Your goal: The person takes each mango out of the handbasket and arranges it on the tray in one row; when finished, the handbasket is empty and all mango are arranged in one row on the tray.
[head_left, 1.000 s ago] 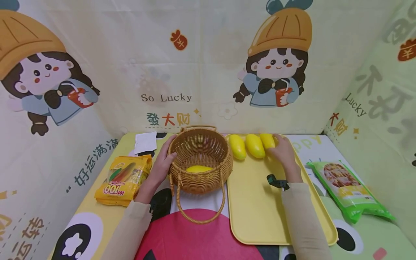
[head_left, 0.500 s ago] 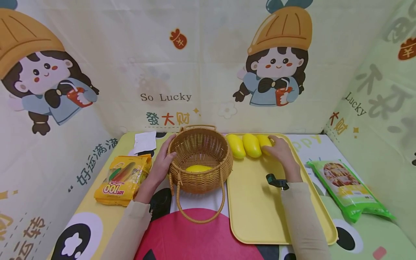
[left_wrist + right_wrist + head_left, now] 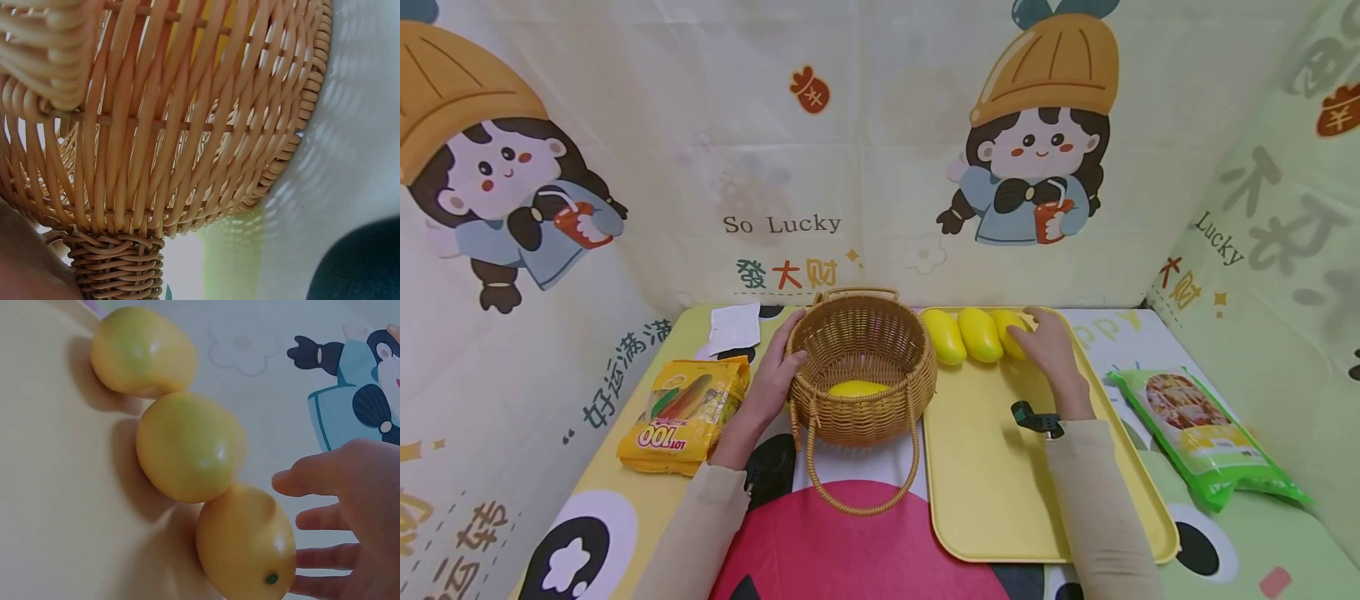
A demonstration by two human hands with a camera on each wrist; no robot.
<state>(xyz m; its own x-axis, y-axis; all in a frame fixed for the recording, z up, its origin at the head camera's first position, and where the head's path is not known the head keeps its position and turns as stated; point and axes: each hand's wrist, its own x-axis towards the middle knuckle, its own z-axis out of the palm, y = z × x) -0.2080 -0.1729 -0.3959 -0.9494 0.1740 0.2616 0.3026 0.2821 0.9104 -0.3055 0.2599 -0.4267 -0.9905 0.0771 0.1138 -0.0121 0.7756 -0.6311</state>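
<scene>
My left hand (image 3: 772, 375) holds the side of a round wicker basket (image 3: 857, 417), thumb at the rim. In the left wrist view the woven basket wall (image 3: 175, 125) fills most of the picture. One yellow mango (image 3: 856, 388) lies inside the basket. My right hand (image 3: 1054, 346) is at the right end of a row of 3 yellow mangoes on a yellow tray (image 3: 992, 467). Its loosely spread fingers (image 3: 322, 519) are right beside the end mango (image 3: 247, 540). The middle mango (image 3: 980, 335) and the left mango (image 3: 944, 337) lie close together.
A yellow snack bag (image 3: 681, 417) lies left of the left forearm, with a white paper square (image 3: 734, 327) behind it. A green food package (image 3: 1206, 433) lies right of the tray. The basket's looped handle (image 3: 865, 510) hangs forward. Printed cloth walls (image 3: 880, 167) stand around the table.
The mango row has shifted slightly left, its end mango now nearer the middle one. My right hand has eased off that end mango, its fingers spreading. The left hand and basket stay put.
</scene>
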